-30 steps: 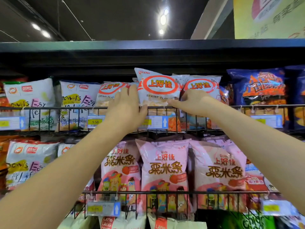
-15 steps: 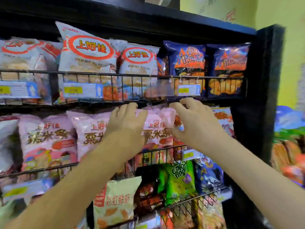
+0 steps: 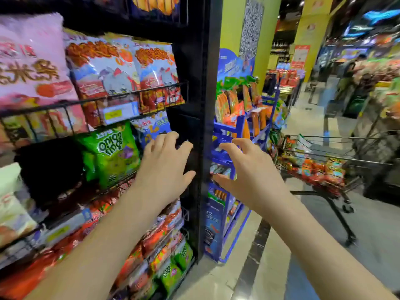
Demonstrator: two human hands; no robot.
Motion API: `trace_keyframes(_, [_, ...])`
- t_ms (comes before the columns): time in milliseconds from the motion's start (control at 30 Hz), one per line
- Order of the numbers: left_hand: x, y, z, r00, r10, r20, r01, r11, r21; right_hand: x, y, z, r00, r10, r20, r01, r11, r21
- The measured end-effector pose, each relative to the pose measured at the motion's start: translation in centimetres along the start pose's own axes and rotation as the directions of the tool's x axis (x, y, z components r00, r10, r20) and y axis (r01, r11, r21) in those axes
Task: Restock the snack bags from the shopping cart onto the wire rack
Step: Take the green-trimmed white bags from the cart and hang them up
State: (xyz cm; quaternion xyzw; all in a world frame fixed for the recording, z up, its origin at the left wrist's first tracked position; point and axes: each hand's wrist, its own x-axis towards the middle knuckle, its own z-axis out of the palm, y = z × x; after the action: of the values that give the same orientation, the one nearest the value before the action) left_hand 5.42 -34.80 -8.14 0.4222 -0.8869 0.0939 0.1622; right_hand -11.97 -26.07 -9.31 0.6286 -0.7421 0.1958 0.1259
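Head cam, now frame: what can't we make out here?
Shopping cart: head view, motion blur; the bags in it cannot be counted or read.
Price tag on the wire rack: blurred, figure unreadable.
Dark gap beside the green bag: too dark to tell whether anything is in it.
Blue bag: lower part hidden by the left hand.

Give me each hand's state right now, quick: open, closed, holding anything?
Left hand: open, fingers spread, holding nothing.
Right hand: open, fingers spread, holding nothing.
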Motion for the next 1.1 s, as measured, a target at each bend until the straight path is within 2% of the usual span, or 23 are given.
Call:
trace_keyframes(167, [2.8, 9.2, 3.7, 0.984, 0.168, 0.068, -0.156, 0.977, -0.146, -5.0, 8.9, -0.1, 0.986, 0.168, 0.005, -0.168, 0.985, -0.04])
trace_keyframes(300, [6.0, 16.9, 5.8, 0.963, 0.261, 0.071, -0.25, 0.958, -0.139, -8.1, 17.2, -0.8, 0.964, 0.264, 0.024, -0.264, 0.964, -0.027])
trace_keyframes(633, [15.3, 35.7, 11.2, 0.9, 0.432, 0.056, -0.421, 0.895, -0.149, -11.4, 37.3, -2.7, 0.923, 0.385, 0.004, -0.385, 0.923, 0.011])
trace_keyframes(867, [21.6, 42.4, 15.6, 0.883, 0.46, 0.089, -0.441, 0.88, -0.174, -9.2, 46.9, -1.9, 0.896, 0.442, 0.048, -0.444, 0.894, 0.054])
trace_keyframes(1100, [30.1, 46.4, 21.6, 0.85, 0.511, 0.131, -0.48, 0.852, -0.208, -4.5, 54.3, 2.7, 0.857, 0.509, 0.077, -0.514, 0.855, 0.068])
